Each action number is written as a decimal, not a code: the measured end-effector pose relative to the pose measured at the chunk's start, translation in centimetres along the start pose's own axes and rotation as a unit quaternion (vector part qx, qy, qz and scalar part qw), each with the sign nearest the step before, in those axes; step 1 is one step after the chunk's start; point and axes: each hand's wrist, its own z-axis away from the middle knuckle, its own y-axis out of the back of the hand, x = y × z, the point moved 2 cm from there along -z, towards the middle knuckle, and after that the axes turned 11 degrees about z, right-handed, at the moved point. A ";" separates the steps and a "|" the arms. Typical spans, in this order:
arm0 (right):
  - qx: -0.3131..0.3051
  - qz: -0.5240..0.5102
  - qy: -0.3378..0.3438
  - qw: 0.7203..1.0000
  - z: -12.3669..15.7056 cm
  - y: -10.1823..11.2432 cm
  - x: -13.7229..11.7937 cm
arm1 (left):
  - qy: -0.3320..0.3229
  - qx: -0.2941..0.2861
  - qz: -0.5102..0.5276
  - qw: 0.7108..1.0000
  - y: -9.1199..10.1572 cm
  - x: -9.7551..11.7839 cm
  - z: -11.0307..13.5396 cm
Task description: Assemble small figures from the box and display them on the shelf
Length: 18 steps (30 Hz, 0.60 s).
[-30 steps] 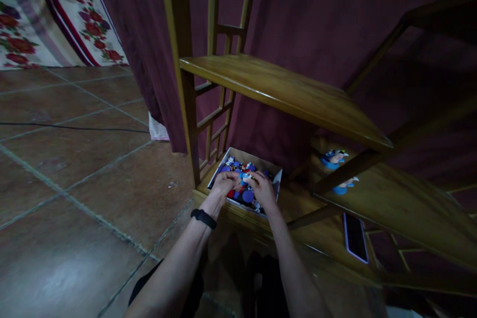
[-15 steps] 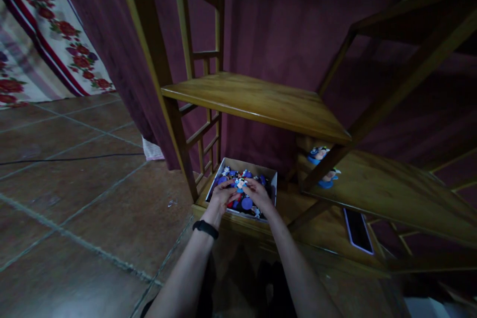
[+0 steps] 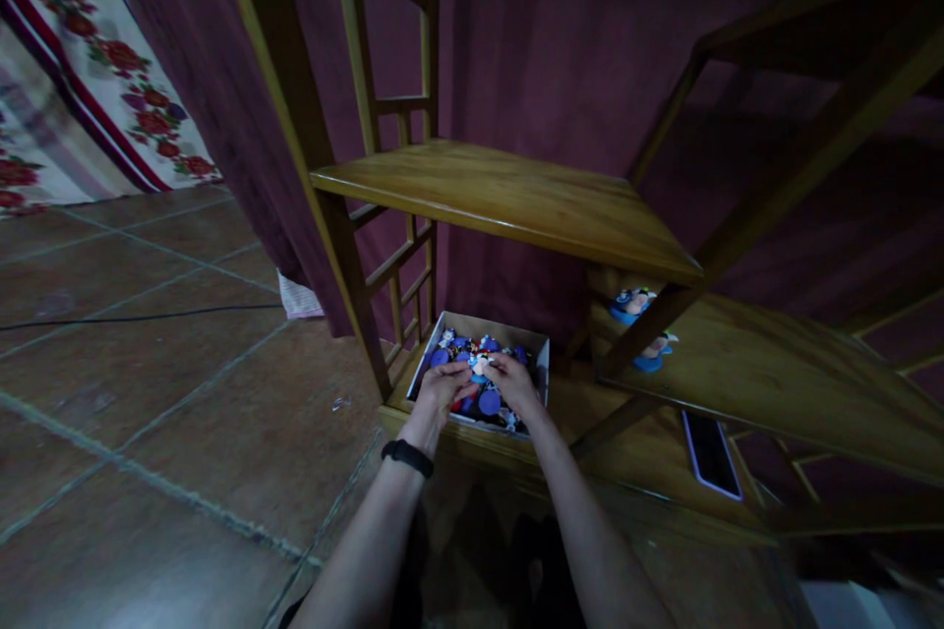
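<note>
A small toy figurine (image 3: 479, 367), white and pink on a blue base, is held above a box between both hands. My left hand (image 3: 442, 391) has its fingers closed on the figurine's left side; a dark band circles that wrist. My right hand (image 3: 514, 381) grips it from the right. Below them, the open cardboard box (image 3: 544, 369) contains several figurines with purple round bases (image 3: 489, 402), some hidden under my hands. Two figurines on blue bases, a rear one (image 3: 629, 305) and a front one (image 3: 650, 354), stand on the shelf to the right.
A wooden shelf board (image 3: 501, 195) juts out above the box, and a slanting wooden post partly covers the two standing figurines. A phone (image 3: 712, 455) lies on the lower right board. Purple curtain (image 3: 516, 69) hangs behind; a black cable (image 3: 147, 316) crosses the tiled floor.
Both hands stay over the box with the figurine, which has turned slightly between the fingers. The view has shifted a little.
</note>
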 end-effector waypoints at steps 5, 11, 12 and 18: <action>-0.034 -0.015 0.013 0.999 0.3 0.4 -0.7 | 0.028 0.003 0.011 1.000 0.1 0.2 0.3; -0.013 0.033 0.017 0.999 0.8 -0.2 -0.6 | 0.032 0.015 -0.013 0.999 0.7 0.0 -0.1; -0.002 0.034 0.017 0.999 0.9 -0.4 -0.6 | 0.034 0.015 -0.010 0.999 0.9 -0.1 -0.2; 0.016 -0.096 -0.036 0.995 1.2 -0.9 -2.0 | 0.054 -0.055 0.039 0.996 0.7 0.1 -0.6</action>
